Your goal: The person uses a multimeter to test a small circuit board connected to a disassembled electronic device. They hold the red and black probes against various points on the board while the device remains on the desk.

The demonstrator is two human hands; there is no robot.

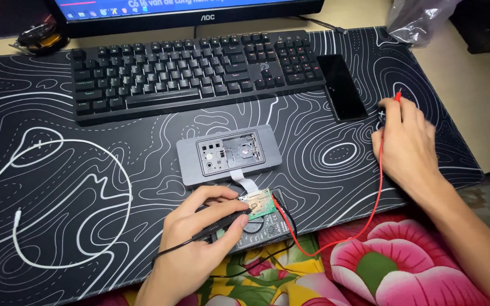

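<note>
Probing step: your left hand (197,241) pinches the black probe (222,222) onto the green circuit board (258,202). Your right hand (406,141), fingers curled, grips the red probe (397,96); next, bring it carefully to the board

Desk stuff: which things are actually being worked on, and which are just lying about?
In use: black probe, small green circuit board, opened grey device, meter, red probe wire, left hand, right hand.

Lying about: keyboard, phone, monitor, white cable, plastic bag.
</note>
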